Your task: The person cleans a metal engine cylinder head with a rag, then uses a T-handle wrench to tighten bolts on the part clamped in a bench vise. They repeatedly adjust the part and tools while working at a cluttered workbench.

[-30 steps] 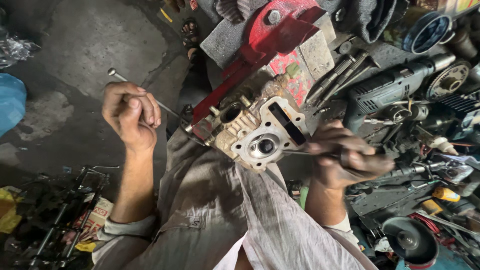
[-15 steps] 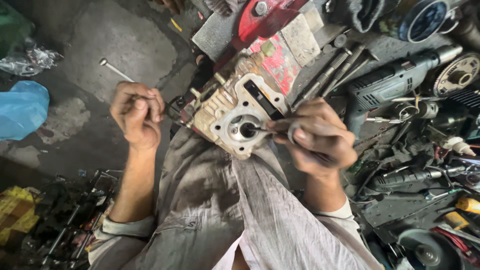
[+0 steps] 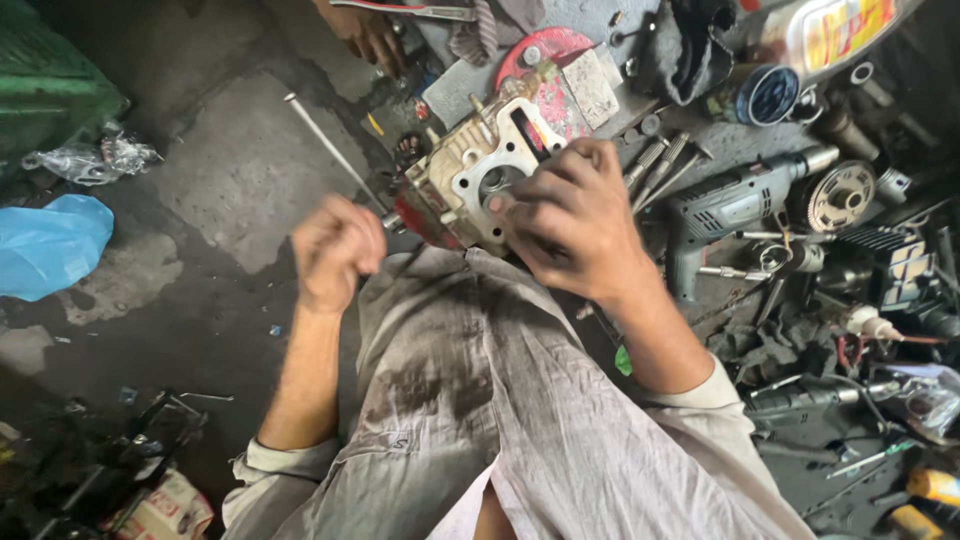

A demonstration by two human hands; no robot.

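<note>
A grey metal engine cylinder head [image 3: 462, 172] rests on my lap against a red part [image 3: 550, 48]. My right hand [image 3: 575, 215] lies over its face and right side, fingers curled on it and one fingertip at the round bore. The thin tool it held earlier is out of sight. My left hand [image 3: 335, 250] is a closed fist just left of the head. It grips the lower end of a long thin metal rod [image 3: 325, 145] that slants up to the left over the floor.
Another person's hand [image 3: 370, 35] is at the top. A grey power drill [image 3: 735, 205], bolts, a gear and several tools crowd the right side. A blue plastic bag [image 3: 50, 245] and a green crate [image 3: 50, 90] sit at the left on the dirty concrete floor.
My right hand has moved from poking the bore with a thin tool to covering the cylinder head's face. My left fist has shifted right, closer to the head. The view has tilted.
</note>
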